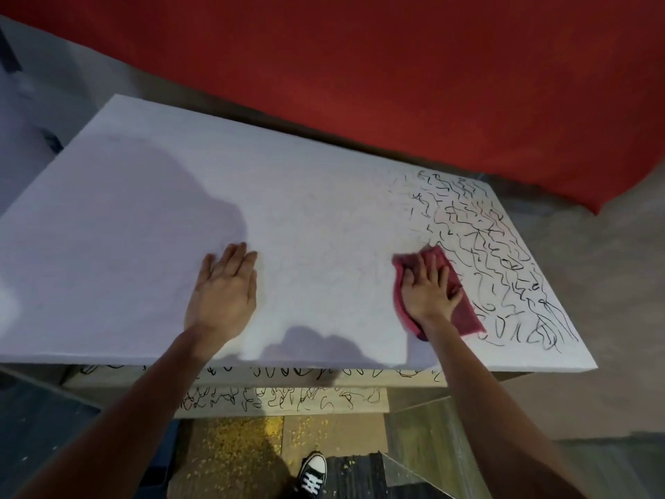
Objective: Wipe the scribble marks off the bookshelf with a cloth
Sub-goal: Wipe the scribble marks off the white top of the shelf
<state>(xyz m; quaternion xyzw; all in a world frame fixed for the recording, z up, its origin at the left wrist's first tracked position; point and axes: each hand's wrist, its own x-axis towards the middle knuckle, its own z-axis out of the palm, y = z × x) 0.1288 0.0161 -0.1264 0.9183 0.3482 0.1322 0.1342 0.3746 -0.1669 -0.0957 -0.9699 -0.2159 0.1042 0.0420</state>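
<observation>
Two bare forearms (144, 390) reach out from the camera. Right hand (430, 289) presses flat, fingers straight, on the pink cloth (467, 318) — black scribbles (485, 246) lie just right of it on the white bookshelf top (144, 210). Left hand (223, 293) rests flat and open, well to the left.

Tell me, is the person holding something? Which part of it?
The right hand presses flat on the middle of the pink cloth, not gripping it. The left hand lies flat on the white shelf top, holding nothing.
</observation>
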